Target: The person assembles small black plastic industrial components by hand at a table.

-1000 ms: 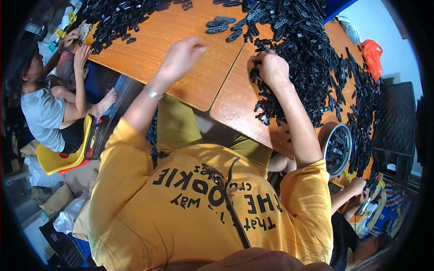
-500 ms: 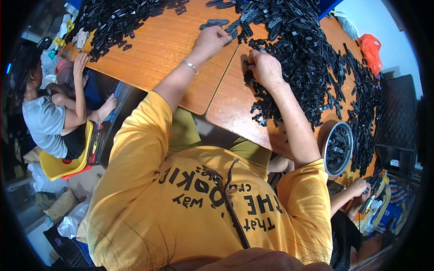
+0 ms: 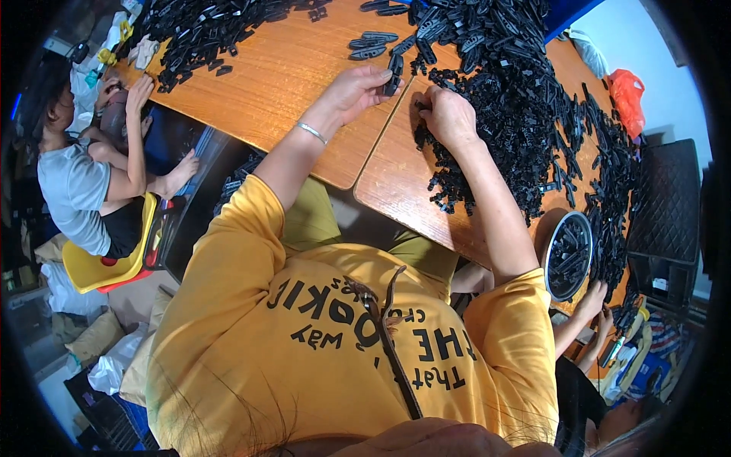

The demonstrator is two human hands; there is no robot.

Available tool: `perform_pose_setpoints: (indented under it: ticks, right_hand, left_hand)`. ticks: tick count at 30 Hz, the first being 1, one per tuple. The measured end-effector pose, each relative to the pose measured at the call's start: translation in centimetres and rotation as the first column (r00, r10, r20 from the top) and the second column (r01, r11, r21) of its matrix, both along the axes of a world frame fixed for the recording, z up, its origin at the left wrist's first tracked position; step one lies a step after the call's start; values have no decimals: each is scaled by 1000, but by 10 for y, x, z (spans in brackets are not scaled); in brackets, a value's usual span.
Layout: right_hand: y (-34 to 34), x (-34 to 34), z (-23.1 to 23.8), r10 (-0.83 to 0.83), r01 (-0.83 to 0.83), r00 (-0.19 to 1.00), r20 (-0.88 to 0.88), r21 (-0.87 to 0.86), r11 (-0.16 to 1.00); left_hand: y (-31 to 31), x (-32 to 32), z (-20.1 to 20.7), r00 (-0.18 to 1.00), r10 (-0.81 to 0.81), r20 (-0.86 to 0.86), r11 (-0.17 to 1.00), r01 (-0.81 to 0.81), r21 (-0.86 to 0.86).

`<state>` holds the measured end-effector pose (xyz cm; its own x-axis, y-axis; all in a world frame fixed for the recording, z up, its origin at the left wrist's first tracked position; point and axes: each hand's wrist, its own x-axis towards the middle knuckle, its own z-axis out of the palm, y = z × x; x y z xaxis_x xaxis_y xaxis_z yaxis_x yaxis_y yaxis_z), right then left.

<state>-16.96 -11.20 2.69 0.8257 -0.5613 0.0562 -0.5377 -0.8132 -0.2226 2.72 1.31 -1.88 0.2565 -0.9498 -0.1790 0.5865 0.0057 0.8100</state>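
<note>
two bare hands, both yours, are at a wooden table (image 3: 282,68), one on either side of its seam (image 3: 383,135). your left hand (image 3: 355,93) pinches a long black part (image 3: 394,75) between thumb and fingers, just left of the seam; whether the part's lower end touches the wood cannot be told. a few loose parts (image 3: 371,44) lie just beyond it. your right hand (image 3: 451,120) is at the left edge of a heap (image 3: 510,114) of small black pieces, its fingers curled downward; what they grip, if anything, cannot be told. a pile (image 3: 476,30) of long black parts adjoins the heap on its far side. near your right forearm a bowl (image 3: 591,244) contains dark pieces, and a strip (image 3: 609,190) of black pieces runs beside it. a red bag (image 3: 627,95) is at the far right. a silver bracelet (image 3: 311,132) circles your left wrist. at left, a co-worker (image 3: 72,190) sits on a yellow chair (image 3: 87,266).
</note>
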Motion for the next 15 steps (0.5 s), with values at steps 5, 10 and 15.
perform_pose_setpoints:
  ticks: [5, 10, 15]
  right_hand:
    - [4, 5, 5, 12, -12, 1000, -6, 8, 1000]
    - [4, -3, 5, -82, 44, 988, 134, 268, 962]
    - [-2, -6, -10, -145, 10, 953, 266, 449, 893]
  left_hand:
    - [3, 0, -2, 1000, 9, -22, 1000, -10, -21]
    - [3, 2, -7, 998, 11, -64, 999, -13, -39]
    - [2, 1, -8, 997, 20, -70, 999, -23, -42]
